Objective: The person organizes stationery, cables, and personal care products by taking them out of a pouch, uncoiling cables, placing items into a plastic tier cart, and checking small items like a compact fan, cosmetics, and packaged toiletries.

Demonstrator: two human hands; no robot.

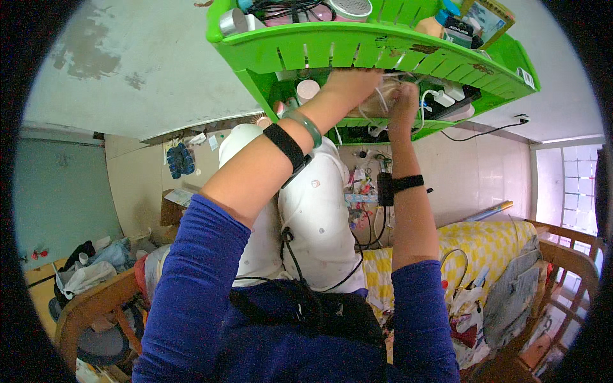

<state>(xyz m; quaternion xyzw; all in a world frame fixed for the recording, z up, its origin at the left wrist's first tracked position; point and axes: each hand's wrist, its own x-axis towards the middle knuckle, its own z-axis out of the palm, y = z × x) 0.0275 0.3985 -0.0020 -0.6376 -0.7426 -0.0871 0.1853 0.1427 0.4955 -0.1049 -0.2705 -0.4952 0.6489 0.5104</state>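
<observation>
Both hands reach into the middle level of a green plastic shelf rack (297, 43). My left hand (352, 86) comes in from the left, its fingers partly hidden under the rack's upper rim. To its right my right hand (404, 98) is raised with its fingers curled, beside a blurred pale cable (380, 98). Whether either hand grips the cable cannot be made out. Behind and between the hands lies a brownish item (371, 107), too blurred to name. A white charger plug (443, 98) with a white cable sits right of my right hand, and a round pink lid (307, 89) stands left of my left hand.
The rack's top level holds a black cable bundle (292, 8), a pump bottle (433, 24) and a picture frame (488, 19). A black cord (471, 139) runs to a wall socket. Below are my knees in white trousers, a yellow checked cloth (483, 244) and a wooden bed rail (570, 258).
</observation>
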